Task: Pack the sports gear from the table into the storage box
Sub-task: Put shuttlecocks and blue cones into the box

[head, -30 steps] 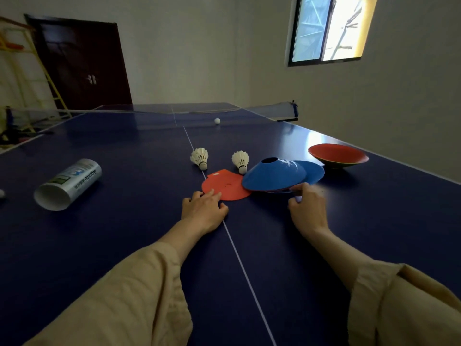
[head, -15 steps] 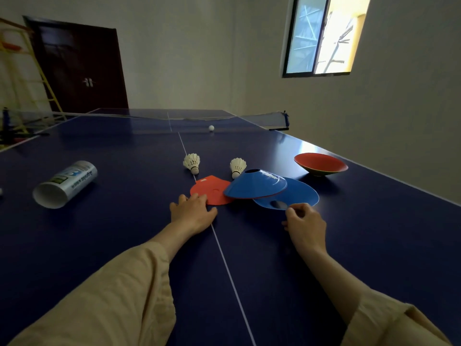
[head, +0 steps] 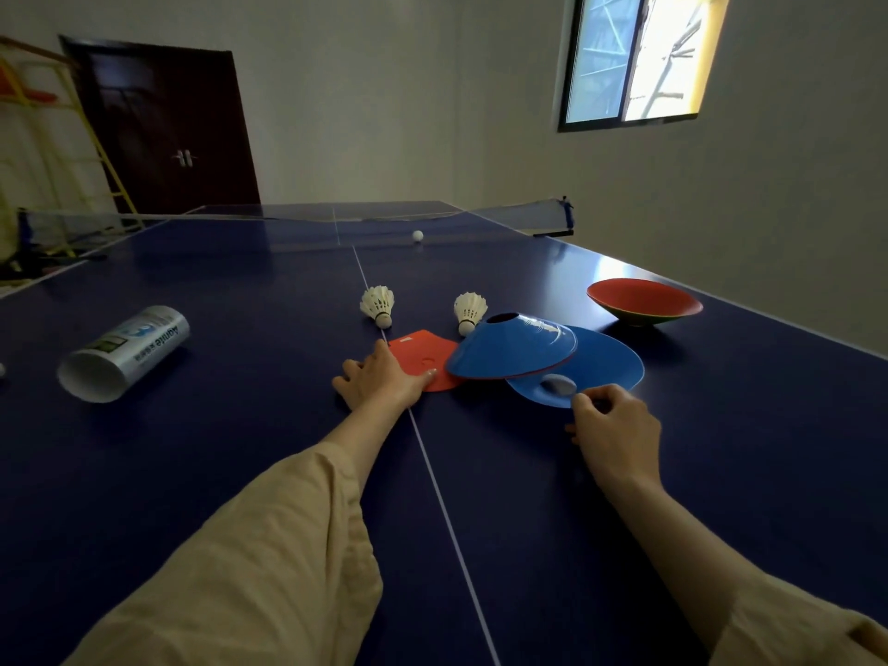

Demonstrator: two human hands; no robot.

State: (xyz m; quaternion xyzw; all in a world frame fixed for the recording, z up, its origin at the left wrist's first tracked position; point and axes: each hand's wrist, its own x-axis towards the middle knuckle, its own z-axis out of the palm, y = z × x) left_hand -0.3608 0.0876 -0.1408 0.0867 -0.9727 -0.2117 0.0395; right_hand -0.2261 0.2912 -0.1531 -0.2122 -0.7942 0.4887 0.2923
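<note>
Flat disc cones lie in a loose pile on the blue table-tennis table. My left hand rests flat on the near edge of the orange cone. My right hand pinches the near rim of the lower blue cone, which is tilted up. An upper blue cone lies on top of both. Two white shuttlecocks stand just behind. An upturned red cone sits to the right. A white ball lies near the net. No storage box is in view.
A white shuttlecock tube lies on its side at the left, open end toward me. The net crosses the table at the back. A yellow ladder and a dark door stand beyond. The table's right edge runs close to the wall.
My right hand drew the lower blue cone toward me, out from under the upper blue cone, and now lifts its near rim. My left hand stayed on the orange cone.
</note>
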